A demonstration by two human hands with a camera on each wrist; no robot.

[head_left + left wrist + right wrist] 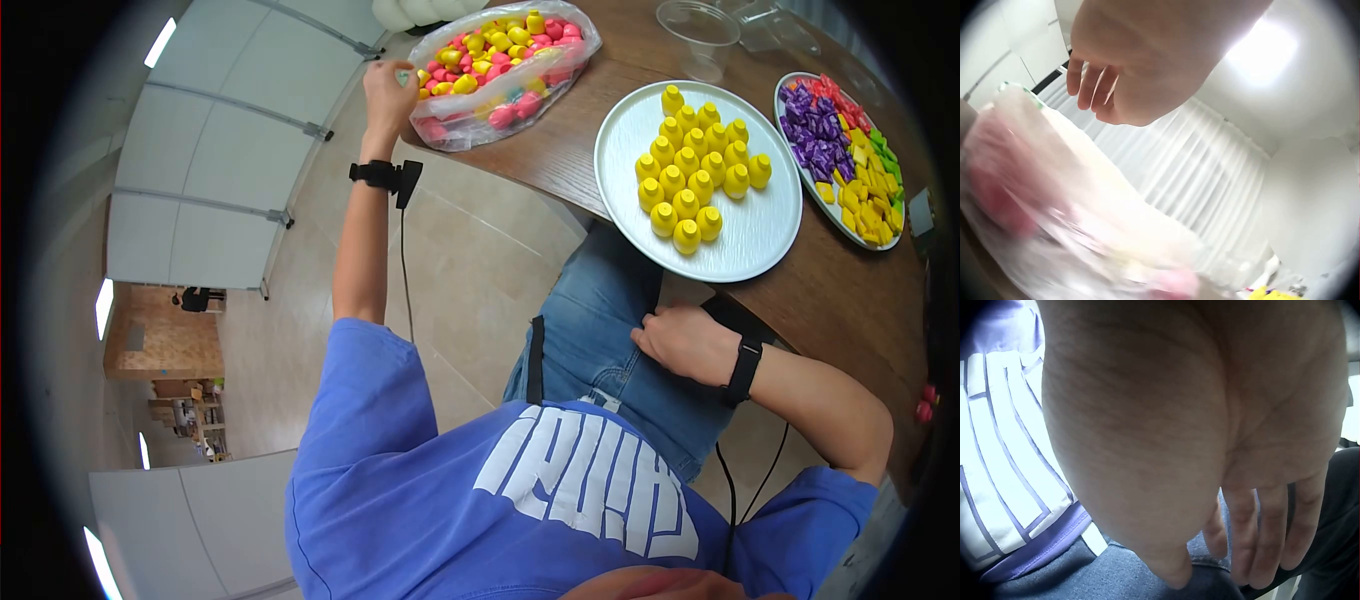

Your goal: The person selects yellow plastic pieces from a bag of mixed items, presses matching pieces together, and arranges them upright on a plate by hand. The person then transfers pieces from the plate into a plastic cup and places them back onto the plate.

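My left hand (390,98) is at the near-left edge of a clear plastic bag (455,133) filled with pink and yellow bulb-shaped pieces (490,45). In the left wrist view its fingers (1088,87) hang loosely bent above the blurred bag, with nothing seen between them. The right hand (688,343) lies low over the lap, at the jeans (590,320). Its relaxed fingers (1266,537) hold nothing in the right wrist view. In front of it, a round white plate (745,245) carries several yellow narrow-necked pieces (690,170) standing upright in rows.
A second plate (783,92) at the right bears wrapped purple sweets (815,130) beside red, yellow and green ones. Clear plastic cups (700,30) stand at the back of the wooden table (570,150). A cable (407,270) hangs from the left wrist camera.
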